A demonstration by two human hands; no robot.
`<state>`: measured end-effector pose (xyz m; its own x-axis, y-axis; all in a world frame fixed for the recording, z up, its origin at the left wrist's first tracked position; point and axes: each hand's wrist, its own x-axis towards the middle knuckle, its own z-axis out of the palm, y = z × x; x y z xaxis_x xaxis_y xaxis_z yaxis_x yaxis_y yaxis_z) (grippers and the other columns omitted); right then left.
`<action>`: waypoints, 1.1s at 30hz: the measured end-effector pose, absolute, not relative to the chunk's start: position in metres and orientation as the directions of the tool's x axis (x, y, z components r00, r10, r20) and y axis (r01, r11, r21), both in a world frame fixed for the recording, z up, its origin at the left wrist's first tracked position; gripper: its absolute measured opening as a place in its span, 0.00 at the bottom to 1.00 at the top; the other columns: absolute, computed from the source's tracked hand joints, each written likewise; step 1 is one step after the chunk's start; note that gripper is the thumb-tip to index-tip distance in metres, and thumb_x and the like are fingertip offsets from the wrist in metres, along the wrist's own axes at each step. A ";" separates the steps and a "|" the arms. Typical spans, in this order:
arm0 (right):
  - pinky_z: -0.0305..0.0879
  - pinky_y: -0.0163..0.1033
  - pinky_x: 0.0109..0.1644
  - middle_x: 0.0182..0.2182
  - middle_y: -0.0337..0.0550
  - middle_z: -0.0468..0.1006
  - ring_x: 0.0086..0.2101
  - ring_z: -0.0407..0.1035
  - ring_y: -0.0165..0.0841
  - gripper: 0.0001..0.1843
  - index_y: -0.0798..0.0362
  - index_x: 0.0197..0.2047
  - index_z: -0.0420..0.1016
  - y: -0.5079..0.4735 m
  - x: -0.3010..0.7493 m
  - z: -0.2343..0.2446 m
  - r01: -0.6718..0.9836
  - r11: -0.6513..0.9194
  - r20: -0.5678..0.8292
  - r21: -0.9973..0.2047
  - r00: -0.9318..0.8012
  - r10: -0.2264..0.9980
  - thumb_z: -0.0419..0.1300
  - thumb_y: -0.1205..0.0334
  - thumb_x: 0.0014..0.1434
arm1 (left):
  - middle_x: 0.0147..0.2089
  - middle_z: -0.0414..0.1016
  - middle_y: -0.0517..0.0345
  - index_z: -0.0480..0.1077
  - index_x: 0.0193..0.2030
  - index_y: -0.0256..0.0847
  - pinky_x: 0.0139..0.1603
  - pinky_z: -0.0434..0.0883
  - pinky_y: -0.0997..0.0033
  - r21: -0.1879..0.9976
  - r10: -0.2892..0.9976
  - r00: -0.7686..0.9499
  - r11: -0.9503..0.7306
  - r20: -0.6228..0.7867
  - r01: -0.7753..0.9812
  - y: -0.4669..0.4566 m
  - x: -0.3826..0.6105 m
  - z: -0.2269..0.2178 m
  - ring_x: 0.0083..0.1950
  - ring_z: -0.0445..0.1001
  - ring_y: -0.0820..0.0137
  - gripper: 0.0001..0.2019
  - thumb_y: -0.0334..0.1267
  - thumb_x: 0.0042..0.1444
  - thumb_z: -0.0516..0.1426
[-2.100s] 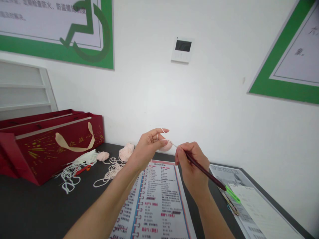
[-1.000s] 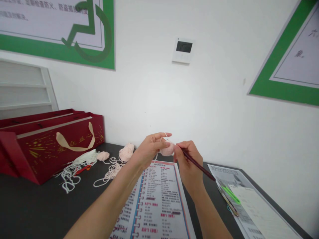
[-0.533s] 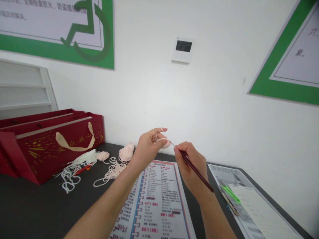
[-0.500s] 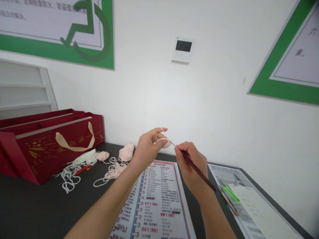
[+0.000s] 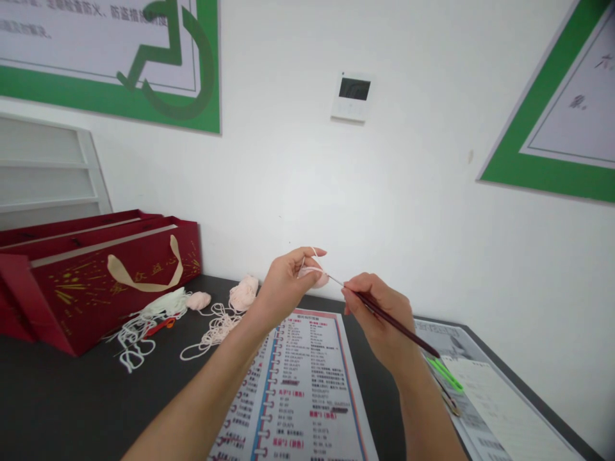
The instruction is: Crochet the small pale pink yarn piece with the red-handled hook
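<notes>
Item: crochet stitch in progress, centre of frame. Our left hand (image 5: 283, 288) pinches the small pink crochet piece (image 5: 319, 279), yarn (image 5: 313, 250) looped over its raised forefinger. Our right hand (image 5: 379, 314) grips the dark red hook (image 5: 398, 325), tip at the piece. Judged need: taut yarn, steady hook.

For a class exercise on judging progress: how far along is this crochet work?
Done: one small pink bit lies finished-looking on the table beside loose yarn. In hand: the left hand pinches a small pink piece, the right hand holds the hook with its tip at it. Left: probably much, since the piece is tiny and the pattern sheet lies open.
</notes>
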<state>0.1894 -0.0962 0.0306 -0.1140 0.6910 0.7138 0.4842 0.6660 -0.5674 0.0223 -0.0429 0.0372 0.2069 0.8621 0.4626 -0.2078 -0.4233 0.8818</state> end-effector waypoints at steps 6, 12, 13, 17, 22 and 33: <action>0.62 0.34 0.23 0.19 0.33 0.69 0.20 0.64 0.27 0.07 0.52 0.30 0.69 -0.081 0.199 0.028 0.007 0.590 0.589 -0.808 -0.040 0.807 0.61 0.63 0.58 | 0.31 0.74 0.60 0.72 0.48 0.39 0.43 0.64 0.67 0.844 0.814 0.225 -0.526 0.536 -0.108 -0.042 0.023 0.033 0.36 0.71 0.70 0.15 0.32 0.53 0.60; 0.58 0.31 0.19 0.20 0.33 0.67 0.19 0.58 0.25 0.12 0.51 0.26 0.62 -0.067 0.183 0.025 -0.386 0.406 0.464 -0.828 -0.066 0.883 0.62 0.61 0.56 | 0.33 0.75 0.60 0.72 0.51 0.41 0.41 0.64 0.68 0.813 0.796 0.178 -0.581 0.578 -0.040 -0.043 0.026 0.033 0.36 0.70 0.70 0.17 0.34 0.52 0.62; 0.59 0.31 0.20 0.21 0.33 0.67 0.20 0.58 0.25 0.12 0.51 0.26 0.62 -0.067 0.177 0.023 -0.405 0.421 0.481 -0.812 -0.054 0.875 0.61 0.61 0.56 | 0.33 0.75 0.60 0.72 0.51 0.41 0.40 0.64 0.69 0.816 0.800 0.174 -0.576 0.575 -0.046 -0.043 0.026 0.033 0.35 0.70 0.71 0.18 0.33 0.52 0.61; 0.62 0.33 0.24 0.23 0.32 0.67 0.22 0.62 0.26 0.07 0.50 0.31 0.64 -0.066 0.159 0.010 -0.346 0.605 0.622 -0.718 0.074 0.780 0.59 0.63 0.60 | 0.31 0.73 0.61 0.70 0.53 0.38 0.42 0.67 0.68 0.833 0.817 0.162 -0.542 0.554 -0.116 -0.046 0.027 0.034 0.35 0.71 0.71 0.19 0.34 0.52 0.61; 0.64 0.35 0.27 0.24 0.32 0.66 0.23 0.63 0.27 0.06 0.49 0.34 0.63 -0.068 0.155 0.003 -0.064 0.755 0.742 -0.653 0.147 0.654 0.54 0.63 0.64 | 0.31 0.74 0.60 0.70 0.53 0.37 0.44 0.69 0.65 0.837 0.828 0.142 -0.518 0.543 -0.177 -0.048 0.030 0.030 0.36 0.73 0.69 0.20 0.36 0.52 0.61; 0.68 0.37 0.30 0.34 0.41 0.71 0.30 0.68 0.31 0.11 0.47 0.42 0.66 -0.065 0.161 -0.006 0.480 0.862 0.977 -0.162 -0.046 0.209 0.54 0.74 0.61 | 0.26 0.69 0.65 0.74 0.48 0.36 0.33 0.63 0.75 0.843 0.866 0.409 -0.026 0.288 -0.538 -0.050 0.028 0.037 0.27 0.67 0.78 0.18 0.32 0.48 0.64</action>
<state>0.1605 -0.0651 -0.0063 -0.0460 0.2088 0.9769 0.4802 0.8621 -0.1617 0.0279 -0.0497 0.0373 0.4094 0.8657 0.2880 -0.5379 -0.0260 0.8426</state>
